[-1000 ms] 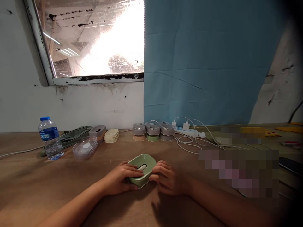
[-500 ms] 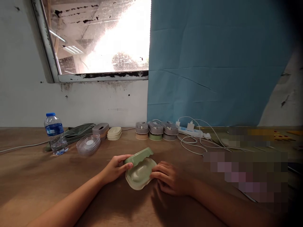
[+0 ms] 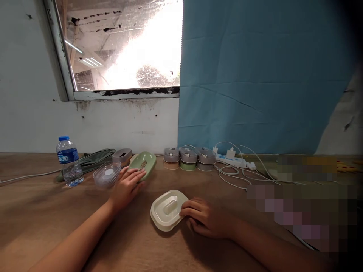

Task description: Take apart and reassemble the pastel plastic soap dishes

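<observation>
My left hand (image 3: 129,189) has its fingers over the near left edge of a green oval dish (image 3: 150,162) with dark slot-like marks in its middle. The dish is tilted in front of the cream pieces at the back, mostly covering them. My right hand (image 3: 202,217) pinches the right rim of a cream oval tray (image 3: 161,209) with a raised middle, low over the table or resting on it. The right thumb is partly hidden below the fingers.
Left of the green dish are clear plastic oval pieces (image 3: 99,175), a grey-brown box (image 3: 121,155), a dark pouch (image 3: 98,160) and a water bottle (image 3: 69,162). Three lidded containers (image 3: 188,158) line the back. A power strip (image 3: 234,161) with loose cables (image 3: 227,173) lies to the right.
My left hand has lifted the green dish off the cream tray and carried it back and to the left. My right hand stays at the tray's right rim.
</observation>
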A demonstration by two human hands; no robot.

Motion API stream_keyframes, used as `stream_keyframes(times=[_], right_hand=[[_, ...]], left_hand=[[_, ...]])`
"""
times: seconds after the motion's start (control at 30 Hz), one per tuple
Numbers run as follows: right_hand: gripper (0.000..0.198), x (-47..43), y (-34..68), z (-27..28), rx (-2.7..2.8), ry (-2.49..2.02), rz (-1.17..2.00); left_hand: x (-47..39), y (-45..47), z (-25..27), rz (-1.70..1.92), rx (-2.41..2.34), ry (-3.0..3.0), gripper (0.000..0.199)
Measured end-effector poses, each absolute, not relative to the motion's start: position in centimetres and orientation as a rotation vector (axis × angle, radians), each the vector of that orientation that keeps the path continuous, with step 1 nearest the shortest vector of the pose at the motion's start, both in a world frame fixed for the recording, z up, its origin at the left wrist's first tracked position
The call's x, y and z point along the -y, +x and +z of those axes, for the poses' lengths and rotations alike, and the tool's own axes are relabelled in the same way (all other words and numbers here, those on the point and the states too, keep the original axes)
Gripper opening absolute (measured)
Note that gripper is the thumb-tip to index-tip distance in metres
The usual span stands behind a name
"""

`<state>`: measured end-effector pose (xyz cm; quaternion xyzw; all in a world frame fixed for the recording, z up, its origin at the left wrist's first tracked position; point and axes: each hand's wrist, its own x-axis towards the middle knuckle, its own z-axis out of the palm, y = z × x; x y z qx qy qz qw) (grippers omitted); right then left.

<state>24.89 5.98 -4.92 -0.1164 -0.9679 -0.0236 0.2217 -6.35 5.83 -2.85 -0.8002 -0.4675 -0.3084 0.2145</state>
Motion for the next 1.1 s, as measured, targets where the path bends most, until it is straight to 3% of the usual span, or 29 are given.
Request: stream_keyframes(times=[0.23, 0.63, 1.1], right_hand=[[0.03, -6.0, 24.9, -4.9, 2.668, -0.314, -0.06], [0.03, -6.0, 24.9, -5.0, 2.675, -0.337, -0.048], [0.028, -6.0, 24.9, -5.0, 2.68, -0.336, -0.06]], left_hand=[[-6.1, -8.9, -2.4, -0.924, 1.45, -1.925, 0.033], [-7.3, -9.4, -4.0, -0.542, 1.73, -2.172, 0.033], [-8.3, -10.2, -5.2, -0.483, 1.874, -2.169, 0.034]])
